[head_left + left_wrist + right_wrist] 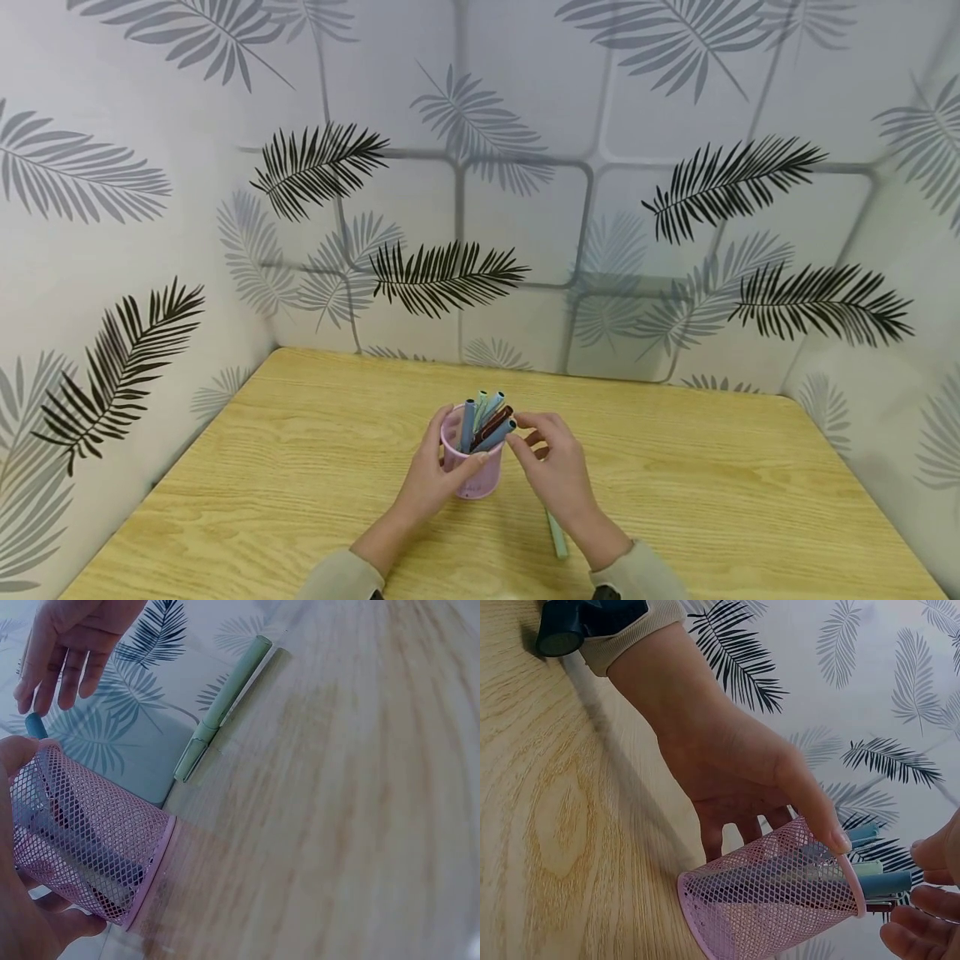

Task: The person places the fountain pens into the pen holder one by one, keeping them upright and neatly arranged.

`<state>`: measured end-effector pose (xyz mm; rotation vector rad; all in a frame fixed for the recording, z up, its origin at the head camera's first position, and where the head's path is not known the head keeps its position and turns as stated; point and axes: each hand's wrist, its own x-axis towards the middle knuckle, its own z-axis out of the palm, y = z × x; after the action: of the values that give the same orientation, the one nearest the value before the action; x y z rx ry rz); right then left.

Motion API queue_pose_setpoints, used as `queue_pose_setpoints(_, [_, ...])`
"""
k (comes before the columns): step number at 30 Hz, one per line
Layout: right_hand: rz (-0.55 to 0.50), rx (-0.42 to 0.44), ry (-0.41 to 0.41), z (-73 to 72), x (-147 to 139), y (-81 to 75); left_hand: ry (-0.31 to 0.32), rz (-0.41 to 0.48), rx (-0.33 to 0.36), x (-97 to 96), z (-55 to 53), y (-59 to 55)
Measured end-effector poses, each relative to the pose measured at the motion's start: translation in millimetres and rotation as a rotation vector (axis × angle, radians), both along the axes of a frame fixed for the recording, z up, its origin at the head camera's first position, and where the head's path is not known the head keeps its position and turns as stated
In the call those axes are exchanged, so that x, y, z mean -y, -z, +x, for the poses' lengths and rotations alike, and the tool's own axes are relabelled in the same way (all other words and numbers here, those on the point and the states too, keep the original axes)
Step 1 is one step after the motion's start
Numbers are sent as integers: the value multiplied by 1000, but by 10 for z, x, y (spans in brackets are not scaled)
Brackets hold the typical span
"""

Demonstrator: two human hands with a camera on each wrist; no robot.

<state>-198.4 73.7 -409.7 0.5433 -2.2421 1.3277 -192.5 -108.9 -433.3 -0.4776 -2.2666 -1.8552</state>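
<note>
My left hand [442, 471] grips a pink mesh pen cup [480, 479], fingers round one side and thumb at the rim. Several pens stand in the cup: blue ones [468, 425], a light green one [482, 402] and a dark red one [492, 425]. My right hand [555, 467] is beside the cup's rim, its thumb and fingers spread about the top end of a blue pen [889, 883]. In the right wrist view a small gap shows between that pen and the fingertips. A green capped pen [223, 709] lies on the table, partly hidden by the right hand in the head view.
The wood-grain table [300, 467] extends around the cup on all sides. Behind it and at both sides stand pale walls [517, 225] with a leaf pattern.
</note>
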Motion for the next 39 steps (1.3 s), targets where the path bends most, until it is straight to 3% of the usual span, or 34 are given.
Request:
queue_pose_setpoints(8, [20, 4, 5, -12, -50, 49, 18, 17, -6, -2, -9, 2])
queue_pose_setpoints(24, [37, 91, 20, -7, -187, 93, 36, 43, 15, 0, 6, -22])
queue_pose_setpoints(33, [38, 93, 21, -6, -252, 135, 38, 50, -10, -7, -8, -2])
queue_pose_setpoints(39, [63, 145, 36, -13, -294, 158, 47, 54, -14, -9, -25, 15])
